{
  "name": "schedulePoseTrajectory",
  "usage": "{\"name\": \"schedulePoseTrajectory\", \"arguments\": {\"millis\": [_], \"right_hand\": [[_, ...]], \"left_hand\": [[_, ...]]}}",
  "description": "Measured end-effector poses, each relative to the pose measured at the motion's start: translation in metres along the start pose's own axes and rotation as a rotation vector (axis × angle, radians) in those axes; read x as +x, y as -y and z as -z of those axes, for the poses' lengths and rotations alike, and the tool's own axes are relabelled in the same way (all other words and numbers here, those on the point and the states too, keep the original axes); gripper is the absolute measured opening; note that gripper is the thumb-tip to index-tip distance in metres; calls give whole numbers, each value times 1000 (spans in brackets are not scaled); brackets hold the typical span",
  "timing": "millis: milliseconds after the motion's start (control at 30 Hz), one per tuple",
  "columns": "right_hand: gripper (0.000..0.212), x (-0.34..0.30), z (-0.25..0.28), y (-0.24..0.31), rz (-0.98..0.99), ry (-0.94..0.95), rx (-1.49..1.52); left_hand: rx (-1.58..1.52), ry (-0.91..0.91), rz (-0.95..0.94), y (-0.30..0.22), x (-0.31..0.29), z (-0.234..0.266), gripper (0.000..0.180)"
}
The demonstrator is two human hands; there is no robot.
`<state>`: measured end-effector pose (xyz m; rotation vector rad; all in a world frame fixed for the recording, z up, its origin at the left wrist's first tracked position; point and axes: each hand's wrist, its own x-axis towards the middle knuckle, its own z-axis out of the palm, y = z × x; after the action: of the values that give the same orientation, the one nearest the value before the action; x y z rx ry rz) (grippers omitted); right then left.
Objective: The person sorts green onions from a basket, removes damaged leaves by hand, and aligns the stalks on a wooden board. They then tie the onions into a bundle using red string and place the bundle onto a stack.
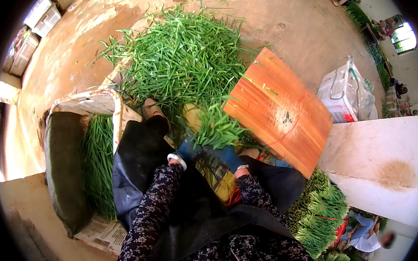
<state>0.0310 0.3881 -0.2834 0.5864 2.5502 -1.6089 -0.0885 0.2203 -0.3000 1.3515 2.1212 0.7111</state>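
Observation:
Both my hands wear blue gloves and meet low between my knees. A bunch of long, flat green leaves point(218, 127), like garlic chives, fans out away from me from between them. My left hand point(188, 150) is closed round the left side of the bunch, a white band at its wrist. My right hand point(228, 157) grips the bunch from the right. The leaves partly hide the fingers of both. Just beyond lies a large loose heap of the same greens point(180, 55) on the ground.
To my left stands a pale crate point(85, 100) with a dark cloth and long greens point(101, 161) inside. An orange wooden board point(279, 112) slants at my right. Tied bundles point(321, 209) lie below it, near a white ledge point(378, 163). A white basket point(343, 93) holds clear plastic. A person point(366, 238) sits at far lower right.

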Motion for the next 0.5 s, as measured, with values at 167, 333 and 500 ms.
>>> {"name": "schedulePoseTrajectory", "arguments": {"millis": [167,333,500], "right_hand": [[40,19,-27,89,242,11,368],[28,35,-18,124,204,-205,289],[28,44,-30,79,198,-140,318]], "left_hand": [[423,213,51,20,-24,37,33],[22,-166,555,-77,-38,120,47],[-982,-317,384,-87,-97,105,63]]}}
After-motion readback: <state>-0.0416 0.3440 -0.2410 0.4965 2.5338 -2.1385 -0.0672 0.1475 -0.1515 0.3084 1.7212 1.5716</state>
